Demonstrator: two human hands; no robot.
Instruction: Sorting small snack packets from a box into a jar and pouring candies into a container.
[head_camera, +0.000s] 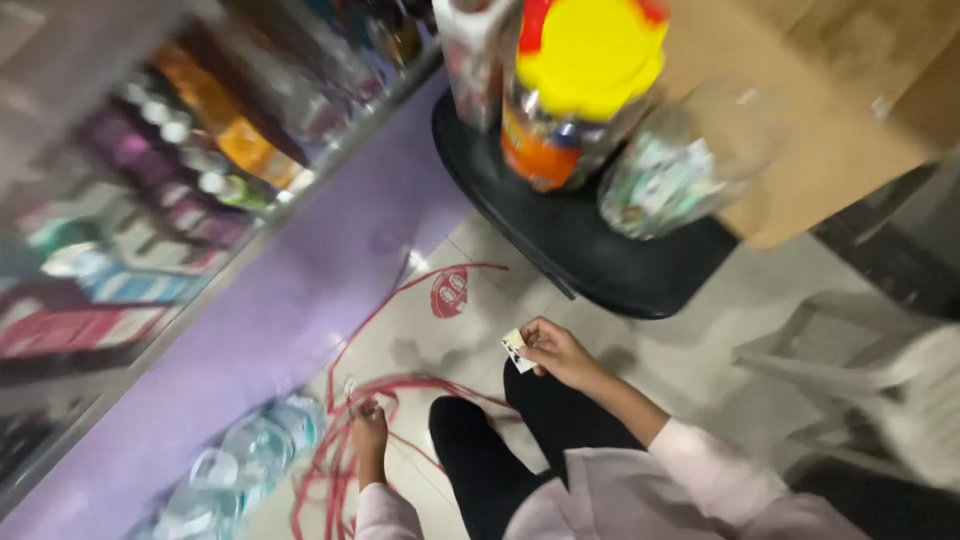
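R hand (556, 352) pinches small card (516, 350), long axis diagonal; L hand (368, 428) grips red cord (400, 385).

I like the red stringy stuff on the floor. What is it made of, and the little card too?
The red cord looks like thin, smooth plastic string: glossy, loosely looped. The small card in the right hand seems stiff printed paper, flat and unbent.

A small white card (516, 349) with dark print sits pinched at its edge, tilted above the pale tiled floor. A thin clear strip (349, 388) stands upright, blurred.
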